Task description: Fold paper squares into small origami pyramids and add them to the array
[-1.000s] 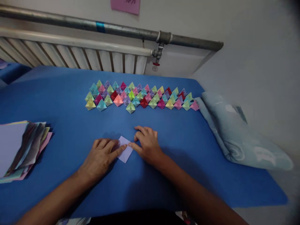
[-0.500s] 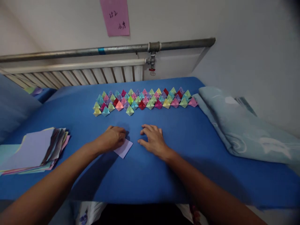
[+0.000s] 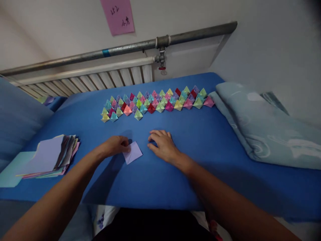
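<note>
My left hand (image 3: 116, 145) pinches the left edge of a small folded lavender paper square (image 3: 133, 154) between thumb and fingers, just over the blue bed surface. Crease lines run across the square's face. My right hand (image 3: 162, 144) is a short way to the right of the paper, fingers apart and loosely curved, holding nothing. Beyond both hands, several rows of small pointed origami pieces (image 3: 151, 108) in many colours stand close together.
A stack of coloured paper sheets (image 3: 46, 154) lies at the left. Folded at the right is a pale green-blue blanket (image 3: 265, 130). Behind the bed run a white radiator (image 3: 95, 80) and a metal pipe (image 3: 135, 46); a pink note (image 3: 117, 16) hangs on the wall.
The lavender square has turned and more of it shows from under my left hand, which now grips its left edge. My right hand stays near the same place. The camera view has tilted slightly.
</note>
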A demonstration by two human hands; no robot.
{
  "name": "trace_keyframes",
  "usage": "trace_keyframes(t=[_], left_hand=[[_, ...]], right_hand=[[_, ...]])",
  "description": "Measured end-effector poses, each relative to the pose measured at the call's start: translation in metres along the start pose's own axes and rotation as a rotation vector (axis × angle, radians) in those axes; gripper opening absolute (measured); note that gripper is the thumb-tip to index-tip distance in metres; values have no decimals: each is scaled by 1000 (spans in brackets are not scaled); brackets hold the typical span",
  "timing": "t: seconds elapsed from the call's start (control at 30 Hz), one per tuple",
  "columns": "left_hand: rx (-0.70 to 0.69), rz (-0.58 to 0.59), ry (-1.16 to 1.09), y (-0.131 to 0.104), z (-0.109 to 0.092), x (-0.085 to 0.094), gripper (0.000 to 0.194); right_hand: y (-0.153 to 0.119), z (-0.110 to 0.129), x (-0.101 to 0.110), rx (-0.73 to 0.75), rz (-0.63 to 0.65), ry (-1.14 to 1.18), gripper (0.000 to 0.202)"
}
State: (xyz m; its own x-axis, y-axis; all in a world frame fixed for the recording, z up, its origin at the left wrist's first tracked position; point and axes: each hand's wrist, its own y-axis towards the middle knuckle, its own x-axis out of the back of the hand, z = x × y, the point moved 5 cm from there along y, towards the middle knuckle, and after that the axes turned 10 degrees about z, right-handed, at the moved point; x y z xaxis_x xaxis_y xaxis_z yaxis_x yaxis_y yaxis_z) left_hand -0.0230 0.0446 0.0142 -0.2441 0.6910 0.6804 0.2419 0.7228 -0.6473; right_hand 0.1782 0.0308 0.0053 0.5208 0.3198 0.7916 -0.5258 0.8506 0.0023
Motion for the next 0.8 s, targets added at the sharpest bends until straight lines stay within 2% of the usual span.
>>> trace_keyframes(t=[0.17, 0.33, 0.47, 0.6, 0.7, 0.8], left_hand=[[-90, -12, -143, 2, -7, 0, 13], [-191, 69, -353, 3, -5, -4, 18], [-279, 104, -592, -5, -2, -5, 24], [-332, 77, -870, -17, -3, -6, 24], [-331, 21, -967, -22, -4, -11, 25], [-334, -11, -1035, -23, -5, -16, 26]], right_hand=[[-2, 15, -12, 157, 58, 30, 7], [0, 14, -15, 165, 48, 127, 9], [3, 6, -13, 66, 8, 493, 16], [3, 6, -16, -57, 115, 929, 32], [0, 10, -16, -93, 204, 1098, 41], [-2, 14, -15, -78, 270, 1162, 44]])
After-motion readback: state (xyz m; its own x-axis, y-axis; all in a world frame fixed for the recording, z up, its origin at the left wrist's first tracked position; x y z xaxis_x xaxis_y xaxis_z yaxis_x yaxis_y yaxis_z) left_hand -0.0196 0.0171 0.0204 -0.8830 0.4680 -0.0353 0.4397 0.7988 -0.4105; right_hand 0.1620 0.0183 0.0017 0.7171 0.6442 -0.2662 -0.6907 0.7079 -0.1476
